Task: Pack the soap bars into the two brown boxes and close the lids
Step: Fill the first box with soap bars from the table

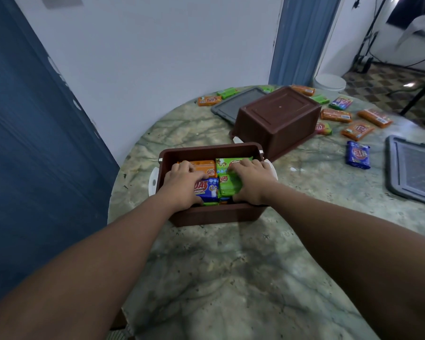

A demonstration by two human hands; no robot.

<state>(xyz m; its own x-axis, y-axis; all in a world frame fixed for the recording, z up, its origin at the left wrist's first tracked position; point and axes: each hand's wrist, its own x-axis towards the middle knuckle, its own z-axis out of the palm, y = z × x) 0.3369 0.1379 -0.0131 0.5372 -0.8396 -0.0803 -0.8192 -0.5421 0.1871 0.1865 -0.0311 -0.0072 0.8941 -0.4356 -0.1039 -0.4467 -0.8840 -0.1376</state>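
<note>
So the soap bars are split right now: a bunch are already packed in the near brown plastic box (212, 214), glossy wrapped rectangles in orange, blue and green, sitting tight side by side and nearly up to the rim. Both hands are down inside it. The left hand (184, 185) lies over the blue-wrapped soap bar (207, 190) with its fingers bent around it, and the right hand (250, 180) has its fingers curled on the green-wrapped soap bar (228, 185), looks like squaring them up.

The key thing for what's next: the loose soap bars (336, 115) are all scattered far and to the right on the round marbled stone table (231, 278), so the right hand is the closer one. Most lie with their long sides running roughly left-right, a lone blue one (358, 154) more upright.

The second brown plastic box (276, 119) is upside down behind the first, ribbed base up, so it probably needs flipping. Two flat grey lids, one (233, 104) behind it, one (412, 170) at far right, not on yet.
</note>
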